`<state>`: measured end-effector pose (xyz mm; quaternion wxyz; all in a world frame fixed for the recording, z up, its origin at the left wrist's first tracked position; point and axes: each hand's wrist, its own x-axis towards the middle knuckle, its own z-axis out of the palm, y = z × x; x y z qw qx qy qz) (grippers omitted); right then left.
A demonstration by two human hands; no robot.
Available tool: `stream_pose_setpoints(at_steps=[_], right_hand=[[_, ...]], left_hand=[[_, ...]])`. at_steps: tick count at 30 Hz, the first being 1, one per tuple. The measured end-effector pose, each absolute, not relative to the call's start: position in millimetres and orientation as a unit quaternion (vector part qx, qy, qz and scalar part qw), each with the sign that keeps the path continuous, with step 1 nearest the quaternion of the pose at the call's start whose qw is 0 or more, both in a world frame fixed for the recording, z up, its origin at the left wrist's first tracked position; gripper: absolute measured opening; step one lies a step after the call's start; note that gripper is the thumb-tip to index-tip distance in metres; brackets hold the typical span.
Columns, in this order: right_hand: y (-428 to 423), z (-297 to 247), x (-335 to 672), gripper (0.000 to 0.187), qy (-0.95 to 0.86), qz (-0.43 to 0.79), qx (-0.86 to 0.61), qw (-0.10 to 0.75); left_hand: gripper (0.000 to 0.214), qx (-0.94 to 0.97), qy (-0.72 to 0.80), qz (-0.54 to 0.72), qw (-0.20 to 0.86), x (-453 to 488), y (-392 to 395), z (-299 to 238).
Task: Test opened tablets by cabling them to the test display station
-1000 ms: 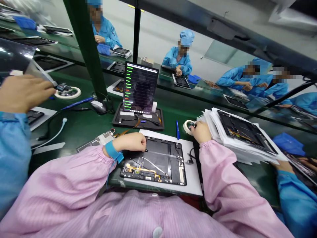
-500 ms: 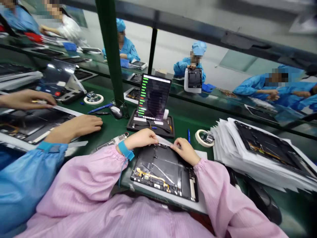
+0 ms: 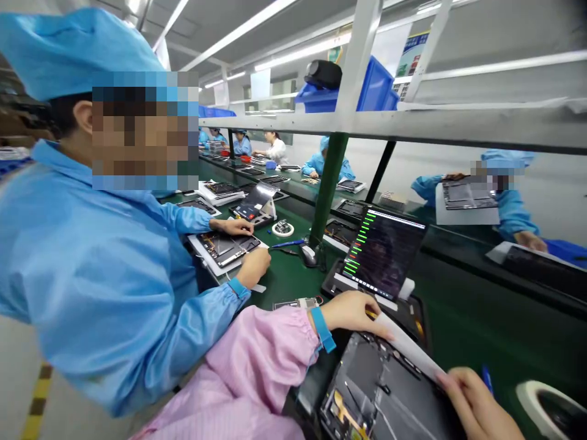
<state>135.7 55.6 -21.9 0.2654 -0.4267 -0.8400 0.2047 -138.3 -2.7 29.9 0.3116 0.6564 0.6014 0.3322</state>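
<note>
An opened tablet (image 3: 380,397) with its black inner parts showing lies in front of me at the bottom right. My left hand (image 3: 355,311), in a pink sleeve with a blue wrist strap, presses its fingers on one end of a pale strip of tape (image 3: 408,351) at the tablet's top edge. My right hand (image 3: 477,403) pinches the other end of the strip at the lower right. The strip stretches slanting between both hands.
A lit tablet (image 3: 383,250) with green bars stands in a black cradle just behind. A tape roll (image 3: 548,406) lies at the far right. A co-worker in blue sits close on my left over another open tablet (image 3: 227,247). A green post (image 3: 328,183) rises mid-bench.
My view has swung up and to the left, bringing the co-worker into view. My right hand left the tape roll, came to the tablet and now holds a strip of tape with my left.
</note>
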Motion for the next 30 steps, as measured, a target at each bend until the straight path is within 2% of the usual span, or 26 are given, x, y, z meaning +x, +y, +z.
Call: stream_pose_setpoints(at_steps=[3, 8, 12, 16, 18, 23, 30], right_hand=[[47, -4, 136, 0.044, -0.848, 0.208, -0.416, 0.253], [47, 8, 157, 0.042, -0.875, 0.24, -0.407, 0.11], [48, 5, 167, 0.047, -0.871, 0.244, -0.405, 0.134], [48, 9, 167, 0.049, -0.869, 0.211, -0.416, 0.164], [50, 14, 170, 0.048, -0.87, 0.212, -0.416, 0.157], [59, 27, 186, 0.05, -0.856, 0.299, -0.394, 0.149], [41, 53, 152, 0.037, -0.901, 0.247, -0.339, 0.115]], left_hand=[[0.046, 0.685, 0.534, 0.31, 0.387, -138, -10, 38], [0.038, 0.656, 0.512, 0.351, 0.43, -136, -17, 48], [0.03, 0.621, 0.467, 0.416, 0.472, -132, -19, 51], [0.033, 0.579, 0.458, 0.458, 0.496, -132, -18, 51], [0.036, 0.573, 0.452, 0.47, 0.497, -135, -18, 51], [0.035, 0.56, 0.441, 0.489, 0.503, -145, -19, 57], [0.045, 0.559, 0.431, 0.487, 0.515, -149, -20, 58]])
